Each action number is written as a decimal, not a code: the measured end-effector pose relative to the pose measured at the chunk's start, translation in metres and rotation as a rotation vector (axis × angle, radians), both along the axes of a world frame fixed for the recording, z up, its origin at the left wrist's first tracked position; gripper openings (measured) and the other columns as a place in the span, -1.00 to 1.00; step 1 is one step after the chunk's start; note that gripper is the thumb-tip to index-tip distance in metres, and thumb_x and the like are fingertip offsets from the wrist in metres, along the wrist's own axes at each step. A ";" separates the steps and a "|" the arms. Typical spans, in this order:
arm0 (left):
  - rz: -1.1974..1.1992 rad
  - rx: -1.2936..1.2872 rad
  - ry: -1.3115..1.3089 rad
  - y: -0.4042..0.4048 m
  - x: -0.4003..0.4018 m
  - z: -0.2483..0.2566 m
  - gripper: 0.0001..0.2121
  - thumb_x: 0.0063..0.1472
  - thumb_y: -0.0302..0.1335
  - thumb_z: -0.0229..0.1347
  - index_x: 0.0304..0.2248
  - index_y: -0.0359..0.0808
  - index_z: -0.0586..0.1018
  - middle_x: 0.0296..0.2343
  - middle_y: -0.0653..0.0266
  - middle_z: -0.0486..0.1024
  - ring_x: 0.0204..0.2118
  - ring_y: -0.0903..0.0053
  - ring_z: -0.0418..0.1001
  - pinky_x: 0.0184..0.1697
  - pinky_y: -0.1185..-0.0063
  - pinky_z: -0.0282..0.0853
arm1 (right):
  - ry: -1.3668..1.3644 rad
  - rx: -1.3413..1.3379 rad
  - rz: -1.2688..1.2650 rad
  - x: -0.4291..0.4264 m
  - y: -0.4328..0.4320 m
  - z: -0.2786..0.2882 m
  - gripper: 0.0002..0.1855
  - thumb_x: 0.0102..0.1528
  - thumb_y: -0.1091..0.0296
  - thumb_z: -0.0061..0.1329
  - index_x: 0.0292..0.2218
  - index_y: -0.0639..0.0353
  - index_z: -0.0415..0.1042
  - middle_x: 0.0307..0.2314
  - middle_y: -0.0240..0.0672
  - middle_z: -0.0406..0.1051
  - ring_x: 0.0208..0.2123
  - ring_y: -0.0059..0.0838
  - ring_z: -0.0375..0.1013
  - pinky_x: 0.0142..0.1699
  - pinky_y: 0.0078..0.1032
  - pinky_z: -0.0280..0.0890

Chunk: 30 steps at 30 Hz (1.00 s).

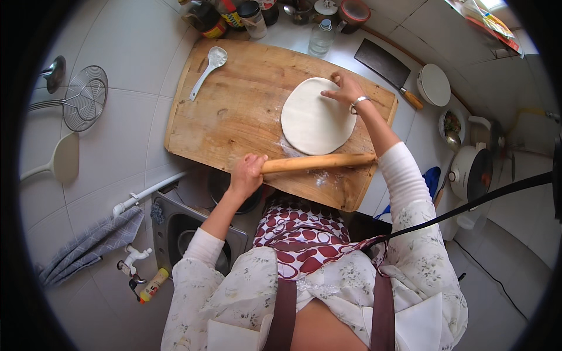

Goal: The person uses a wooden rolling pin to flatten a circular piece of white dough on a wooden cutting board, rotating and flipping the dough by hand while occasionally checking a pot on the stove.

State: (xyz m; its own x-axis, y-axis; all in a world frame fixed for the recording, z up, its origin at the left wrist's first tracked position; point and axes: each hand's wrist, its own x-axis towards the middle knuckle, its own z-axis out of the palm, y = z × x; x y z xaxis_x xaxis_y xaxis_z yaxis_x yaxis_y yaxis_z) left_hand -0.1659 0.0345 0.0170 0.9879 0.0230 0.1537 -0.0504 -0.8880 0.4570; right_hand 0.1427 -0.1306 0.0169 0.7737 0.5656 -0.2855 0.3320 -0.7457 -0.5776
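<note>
A round, flat sheet of pale dough (317, 118) lies on a large wooden board (246, 105). My left hand (248, 173) grips one end of a wooden rolling pin (318, 163), which lies across the board's near part, just below the dough. My right hand (344, 91), with a metal band at the wrist, is at the dough's far right edge; its thumb rests over the sheet and its fingers are apart from the thumb. Whether the fingers pinch the edge is not clear. White flour (322, 177) is scattered beside the pin. A white spoon (213, 66) holding white powder lies at the board's far left.
A cleaver (383, 63) lies on the counter beyond the board, near a white bowl (434, 85). A glass bottle (322, 39) and several jars stand at the back. The sink (175, 223) is at the lower left; an electric pot (472, 173) stands at the right.
</note>
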 end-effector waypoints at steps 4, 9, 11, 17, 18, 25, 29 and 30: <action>0.018 -0.068 0.031 -0.028 -0.022 0.007 -0.68 -0.30 -0.70 -0.01 -0.40 -0.33 0.44 -0.56 0.21 0.37 -0.44 0.31 0.35 -0.36 0.49 0.28 | 0.184 -0.110 0.191 0.010 0.022 0.007 -0.62 -0.19 0.22 0.04 -0.32 0.21 0.37 -0.41 -0.15 0.39 -0.35 -0.32 0.37 -0.22 -0.47 0.24; -0.026 -0.153 0.080 -0.033 -0.020 0.001 -0.72 -0.29 -0.69 -0.02 -0.44 -0.32 0.43 -0.55 0.20 0.38 -0.43 0.29 0.35 -0.35 0.47 0.28 | 0.291 0.188 -0.427 -0.013 -0.032 -0.020 -0.68 -0.02 0.23 -0.11 -0.26 0.25 0.35 -0.51 -0.35 0.38 -0.51 -0.55 0.33 -0.41 -0.54 0.24; -0.010 -0.153 0.087 -0.030 -0.013 0.000 -0.72 -0.29 -0.69 -0.02 -0.44 -0.32 0.43 -0.55 0.19 0.38 -0.43 0.29 0.35 -0.34 0.47 0.28 | 0.327 0.124 -0.466 -0.036 -0.067 -0.044 -0.67 -0.02 0.26 -0.11 -0.23 0.28 0.33 -0.47 -0.29 0.38 -0.51 -0.55 0.33 -0.39 -0.54 0.25; 0.018 -0.104 0.108 0.002 0.007 -0.005 -0.65 -0.31 -0.70 -0.01 -0.38 -0.36 0.44 -0.54 0.18 0.39 -0.40 0.30 0.36 -0.25 0.48 0.24 | 0.214 0.113 -0.690 -0.109 -0.122 0.000 -0.71 -0.05 0.21 -0.08 -0.43 0.31 0.32 -0.54 -0.25 0.37 -0.51 -0.29 0.35 -0.27 -0.43 0.24; -0.020 -0.102 0.082 0.009 0.015 -0.003 -0.66 -0.31 -0.70 -0.01 -0.38 -0.37 0.44 -0.54 0.17 0.39 -0.40 0.31 0.36 -0.25 0.48 0.23 | -0.165 -0.010 -0.575 -0.118 -0.132 0.009 -0.71 -0.05 0.20 -0.08 -0.43 0.29 0.30 -0.55 -0.26 0.36 -0.50 -0.27 0.34 -0.24 -0.40 0.23; -0.117 0.118 0.076 0.017 0.036 -0.016 -0.53 -0.03 -0.32 0.06 -0.15 -0.43 0.27 -0.22 0.03 0.30 -0.13 0.22 0.24 -0.03 0.40 0.10 | -0.596 -0.175 -0.207 -0.187 -0.175 -0.016 -0.49 -0.06 0.15 -0.11 -0.12 0.22 0.17 -0.17 -0.10 0.22 -0.07 -0.15 0.13 0.02 -0.22 -0.05; 0.385 0.160 0.245 0.008 0.053 -0.039 -0.33 0.05 -0.07 -0.12 -0.07 -0.56 0.12 -0.08 -0.17 0.12 0.02 0.14 0.03 0.08 0.30 -0.13 | -0.586 -0.257 -0.310 -0.157 -0.154 -0.018 -0.34 -0.04 0.00 -0.21 0.01 0.20 0.05 0.00 -0.12 0.02 0.05 -0.15 -0.05 0.08 -0.20 -0.15; 0.420 0.143 0.309 0.014 0.085 -0.035 -0.33 0.05 -0.07 -0.13 -0.07 -0.56 0.11 -0.06 -0.17 0.09 0.04 0.15 0.00 0.08 0.31 -0.13 | -0.584 -0.335 -0.298 -0.130 -0.146 -0.019 -0.30 -0.03 -0.06 -0.26 0.04 0.19 0.00 0.02 -0.13 -0.02 0.07 -0.15 -0.07 0.10 -0.19 -0.19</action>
